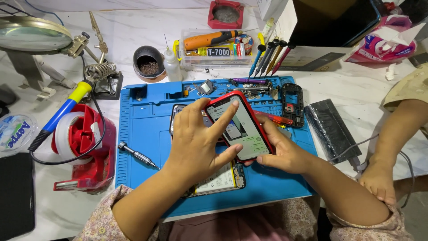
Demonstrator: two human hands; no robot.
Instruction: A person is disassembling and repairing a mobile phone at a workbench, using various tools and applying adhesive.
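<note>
Red-cased phone (239, 127) cradled in right hand (285, 154), left hand (196, 143) forefinger tapping screen

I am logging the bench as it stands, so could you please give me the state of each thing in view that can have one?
Red-cased phone: screen lit, held over the blue mat.
Left hand: forefinger on the screen.
Right hand: gripping the phone's lower edge.
Opened phone: flat on the mat, insides showing.
Soldering iron: resting on the red tape dispenser.
Screwdriver: lying on the mat.
</note>
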